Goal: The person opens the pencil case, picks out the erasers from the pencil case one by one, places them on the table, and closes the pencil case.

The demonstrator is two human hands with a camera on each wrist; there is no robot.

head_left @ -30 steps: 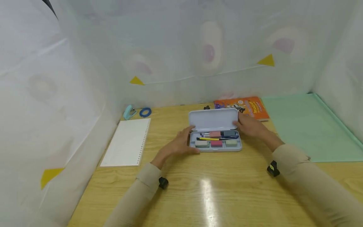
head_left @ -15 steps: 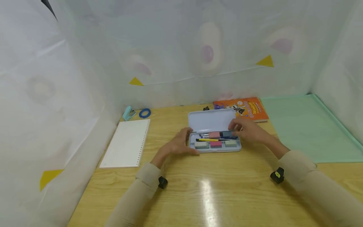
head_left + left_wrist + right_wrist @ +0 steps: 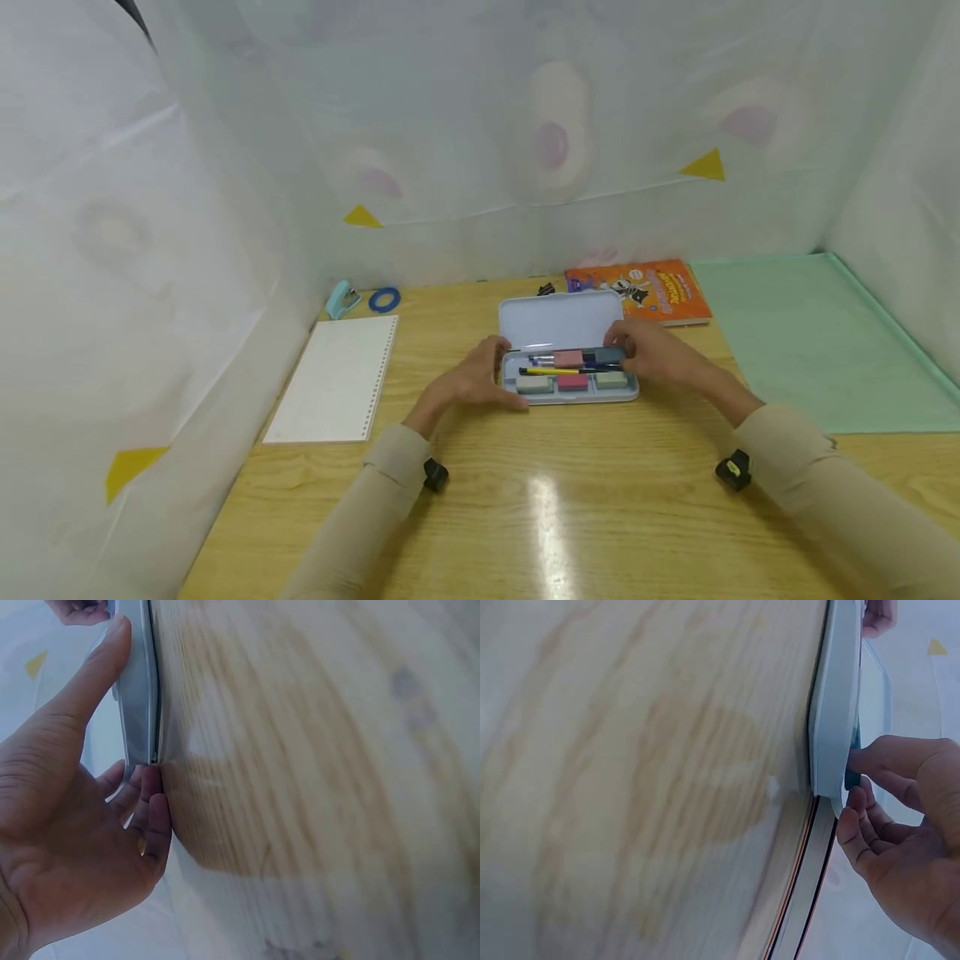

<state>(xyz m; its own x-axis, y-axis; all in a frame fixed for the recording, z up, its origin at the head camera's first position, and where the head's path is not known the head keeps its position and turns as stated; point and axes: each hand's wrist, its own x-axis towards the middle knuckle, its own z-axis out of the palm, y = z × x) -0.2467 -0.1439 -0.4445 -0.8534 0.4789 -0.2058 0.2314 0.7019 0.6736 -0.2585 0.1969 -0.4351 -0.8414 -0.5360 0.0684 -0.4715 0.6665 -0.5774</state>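
Pale-blue tin pencil case (image 3: 564,327) lies open near the middle of the wooden desk (image 3: 525,500), lid tipped back toward the curtain. Its front row holds three erasers — grey-green, magenta (image 3: 572,382), grey-green — and behind them lie a yellow pencil (image 3: 551,371), a dark pen, one pink block (image 3: 567,358) and one teal-grey block (image 3: 606,356).

Left hand (image 3: 472,382) rests against the case's left end, thumb laid along the rim and fingers loosely curled at the corner, as the left wrist view shows. Right hand (image 3: 651,352) sits at the right end, thumb and fingertips reaching over the rim onto the teal-grey block; whether it truly pinches the block I cannot tell.

A second ago the right hand was on the lid's right edge; it has since come down to the tray, while the left hand has stayed put.

Around it: one spiral notepad (image 3: 336,378), one orange book (image 3: 647,290), one green mat (image 3: 817,342), one blue tape ring (image 3: 384,299), one small teal stapler (image 3: 340,298).
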